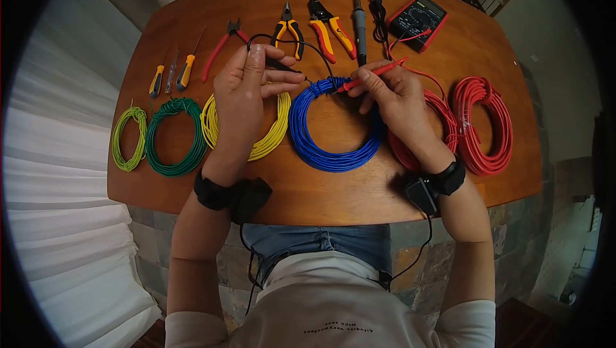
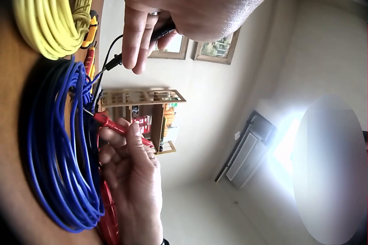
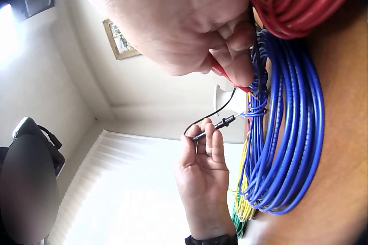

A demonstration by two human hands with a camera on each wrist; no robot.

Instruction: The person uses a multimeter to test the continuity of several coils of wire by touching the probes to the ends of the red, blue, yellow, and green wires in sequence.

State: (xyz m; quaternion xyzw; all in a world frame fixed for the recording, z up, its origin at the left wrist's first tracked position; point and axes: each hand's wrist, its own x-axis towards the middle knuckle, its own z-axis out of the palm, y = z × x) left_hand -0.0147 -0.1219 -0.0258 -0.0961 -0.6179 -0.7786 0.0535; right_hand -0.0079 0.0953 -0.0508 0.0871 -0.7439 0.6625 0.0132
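My left hand [image 1: 246, 85] holds a black test probe [image 3: 214, 129] between thumb and fingers, its lead looping over the hand. The thin tip points at the bound top of a blue wire coil [image 1: 333, 162]. In my right hand [image 1: 401, 97] a red test probe [image 1: 380, 74] is pinched between thumb and fingers, tip angled down toward the same bundle. Both tips come close to the blue wire's tied section [image 3: 257, 107]. The multimeter [image 1: 418, 22] lies at the back right, and a red lead runs from it toward my right hand.
Left of the blue coil lie yellow [image 1: 280, 126], green [image 1: 153, 146] and yellow-green [image 1: 117, 146] coils; red coils [image 1: 497, 152] lie right. Behind are screwdrivers [image 1: 186, 72], red-handled cutters [image 1: 218, 56], pliers [image 1: 289, 26], wire strippers [image 1: 333, 30] and a soldering iron [image 1: 360, 30].
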